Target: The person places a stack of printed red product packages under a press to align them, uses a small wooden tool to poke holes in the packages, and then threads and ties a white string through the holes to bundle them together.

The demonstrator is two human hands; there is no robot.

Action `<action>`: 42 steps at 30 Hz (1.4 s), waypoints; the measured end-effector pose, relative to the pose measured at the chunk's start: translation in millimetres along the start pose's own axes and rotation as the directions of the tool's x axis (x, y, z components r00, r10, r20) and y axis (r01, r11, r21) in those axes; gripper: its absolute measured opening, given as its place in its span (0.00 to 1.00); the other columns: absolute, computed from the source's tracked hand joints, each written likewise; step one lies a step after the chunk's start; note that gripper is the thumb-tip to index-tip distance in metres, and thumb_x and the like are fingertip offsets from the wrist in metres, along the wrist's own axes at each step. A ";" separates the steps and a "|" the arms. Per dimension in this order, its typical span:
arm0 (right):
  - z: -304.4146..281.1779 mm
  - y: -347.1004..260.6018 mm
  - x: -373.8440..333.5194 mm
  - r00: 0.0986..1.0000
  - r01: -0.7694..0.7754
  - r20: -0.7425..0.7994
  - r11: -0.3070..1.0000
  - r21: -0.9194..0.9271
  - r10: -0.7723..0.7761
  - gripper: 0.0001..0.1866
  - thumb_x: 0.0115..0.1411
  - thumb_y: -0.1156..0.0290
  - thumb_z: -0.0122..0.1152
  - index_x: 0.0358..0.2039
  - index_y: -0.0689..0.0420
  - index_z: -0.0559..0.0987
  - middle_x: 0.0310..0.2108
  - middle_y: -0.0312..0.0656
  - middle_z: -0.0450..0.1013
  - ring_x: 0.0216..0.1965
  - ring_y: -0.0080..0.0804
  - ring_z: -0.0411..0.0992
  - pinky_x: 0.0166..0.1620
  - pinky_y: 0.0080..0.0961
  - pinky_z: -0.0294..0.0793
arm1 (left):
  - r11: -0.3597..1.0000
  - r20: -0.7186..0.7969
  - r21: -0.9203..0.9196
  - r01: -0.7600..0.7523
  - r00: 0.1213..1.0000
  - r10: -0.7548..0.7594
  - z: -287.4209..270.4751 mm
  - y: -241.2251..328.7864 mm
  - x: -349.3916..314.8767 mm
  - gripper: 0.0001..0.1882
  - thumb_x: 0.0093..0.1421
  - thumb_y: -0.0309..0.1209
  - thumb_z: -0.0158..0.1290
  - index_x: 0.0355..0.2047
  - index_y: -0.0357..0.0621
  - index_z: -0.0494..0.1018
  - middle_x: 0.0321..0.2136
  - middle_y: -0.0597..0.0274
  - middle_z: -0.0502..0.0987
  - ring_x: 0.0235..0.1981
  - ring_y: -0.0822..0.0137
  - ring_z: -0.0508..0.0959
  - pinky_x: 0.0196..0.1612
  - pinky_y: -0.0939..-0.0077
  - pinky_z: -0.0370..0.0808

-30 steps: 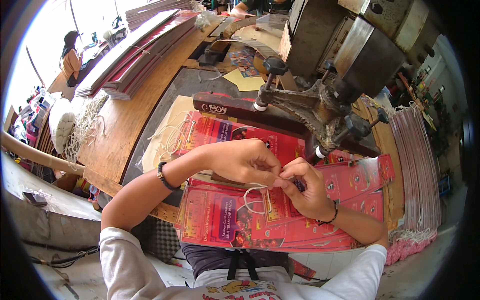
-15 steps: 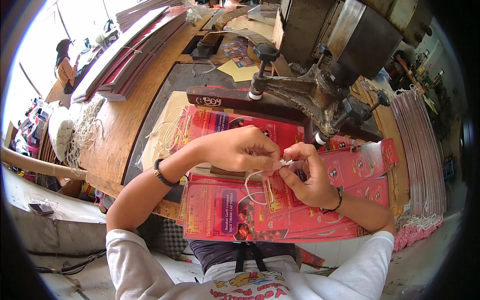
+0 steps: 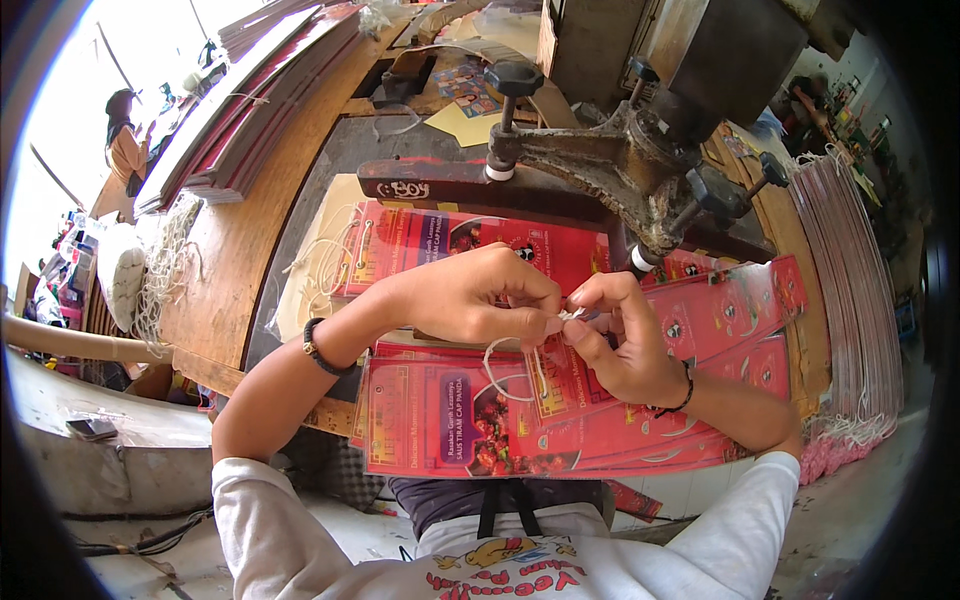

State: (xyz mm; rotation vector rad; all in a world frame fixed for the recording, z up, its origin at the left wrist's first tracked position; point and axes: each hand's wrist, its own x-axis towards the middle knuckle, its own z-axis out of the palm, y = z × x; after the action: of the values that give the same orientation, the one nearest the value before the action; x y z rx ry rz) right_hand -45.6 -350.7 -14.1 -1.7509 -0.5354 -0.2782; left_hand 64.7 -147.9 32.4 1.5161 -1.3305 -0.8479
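So there's a skinny white string [image 3: 486, 362] in play here, on the person's side of the big metal press [image 3: 610, 160]. It looks soft and a bit fuzzy, bends into a loose open loop, and bunches into a small pale tuft up at the fingertips. Left hand [image 3: 485, 295] has thumb and forefinger pinched on it, and the right hand [image 3: 625, 340] is pinching it too, the tips of both nearly meeting.

The loop hangs over a pile of red cards [image 3: 415, 420], also on the near side of the press: flat, glossy rectangles with clear plasticky edges, gold and purple panels and food photos, fanned out unevenly. The press itself is chunky, grimy metal with black lobed knobs and white round feet.

Off to the left of the press there's a messy heap of spare cord [image 3: 165, 260], all tangled, beside a smooth brown wooden tabletop [image 3: 230, 270]. Right of the press, a tall bundle [image 3: 845, 280] of thin sheets shows its stripy edges. Behind the press's front knob, yellow paper [image 3: 465, 125] lies flat.
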 end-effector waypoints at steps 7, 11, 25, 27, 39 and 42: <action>-5.4 -0.8 -0.3 0.995 -0.081 0.068 0.996 0.033 0.079 0.10 0.67 0.73 0.55 0.45 0.60 0.66 0.37 0.39 0.70 0.34 0.20 0.72 0.31 0.18 0.76 | 0.997 -0.082 0.003 -0.078 0.994 0.078 4.2 -5.2 2.4 0.11 0.62 0.31 0.49 0.28 0.36 0.75 0.19 0.64 0.75 0.22 0.75 0.72 0.26 0.76 0.67; -6.1 4.4 -1.1 0.993 -0.044 0.109 0.996 0.079 0.035 0.11 0.68 0.72 0.54 0.46 0.59 0.65 0.39 0.40 0.68 0.37 0.21 0.72 0.34 0.19 0.76 | 0.999 -0.060 0.023 -0.028 0.998 0.029 0.0 1.3 0.2 0.15 0.66 0.34 0.48 0.28 0.34 0.75 0.20 0.61 0.75 0.22 0.72 0.72 0.29 0.73 0.69; -7.6 -0.5 -0.5 0.993 -0.068 0.098 0.998 0.015 0.066 0.09 0.68 0.74 0.52 0.44 0.60 0.64 0.39 0.42 0.68 0.37 0.22 0.71 0.36 0.20 0.75 | 0.995 -0.116 0.059 -0.079 0.990 0.085 3.0 3.1 1.5 0.16 0.65 0.35 0.49 0.28 0.33 0.75 0.18 0.60 0.73 0.22 0.71 0.70 0.27 0.71 0.67; -6.8 -1.1 0.8 0.989 -0.071 0.130 0.997 0.034 0.066 0.08 0.68 0.74 0.52 0.44 0.60 0.64 0.39 0.42 0.68 0.36 0.22 0.71 0.36 0.21 0.75 | 0.997 -0.139 0.019 -0.068 0.988 0.070 5.8 0.9 1.6 0.16 0.65 0.35 0.49 0.27 0.33 0.75 0.18 0.61 0.72 0.20 0.73 0.68 0.25 0.72 0.64; -4.8 -3.3 3.5 0.996 0.048 0.084 0.993 -0.104 -0.039 0.14 0.64 0.75 0.61 0.48 0.59 0.69 0.40 0.41 0.71 0.36 0.24 0.73 0.31 0.20 0.73 | 0.992 -0.055 0.105 -0.067 0.996 0.073 0.6 1.0 3.8 0.14 0.65 0.34 0.50 0.31 0.32 0.75 0.21 0.55 0.75 0.24 0.69 0.73 0.30 0.69 0.70; -6.9 -10.5 9.5 0.988 0.068 0.145 0.986 -0.150 -0.046 0.15 0.62 0.76 0.63 0.45 0.58 0.69 0.39 0.42 0.71 0.36 0.23 0.73 0.35 0.19 0.77 | 0.994 -0.085 0.110 -0.002 0.996 0.011 1.3 -0.8 -0.2 0.14 0.64 0.34 0.51 0.33 0.32 0.75 0.21 0.54 0.75 0.23 0.68 0.73 0.29 0.68 0.69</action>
State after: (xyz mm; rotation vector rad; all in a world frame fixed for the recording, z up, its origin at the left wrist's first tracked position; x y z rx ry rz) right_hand -41.9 -353.6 1.0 -1.9182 -0.6827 -0.2422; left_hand 63.8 -147.9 31.2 1.6147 -1.3371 -0.7073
